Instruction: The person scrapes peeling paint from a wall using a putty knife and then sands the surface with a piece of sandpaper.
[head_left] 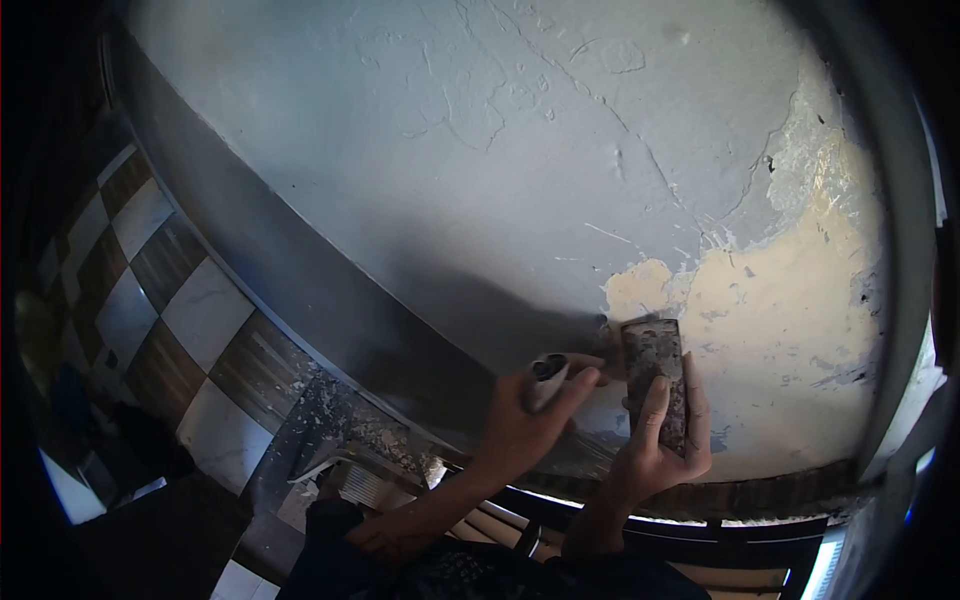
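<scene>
My left hand (525, 425) is closed around the pale, dark-tipped handle (547, 378) of a scraper. Its flat, paint-crusted blade (655, 370) lies against the wall, and my right hand (655, 455) presses on it with the fingers laid along the blade. The blade's top edge sits at the border between the cracked white paint (480, 130) and a bare cream patch (790, 300) where the paint is gone. Both forearms come up from the bottom of the view.
A dark grey band (300, 280) runs along the base of the wall. Brown and white checkered tiles (190, 310) cover the floor on the left. Paint flakes and dust (350, 420) lie on the floor by the wall. A dark frame (900, 300) borders the wall on the right.
</scene>
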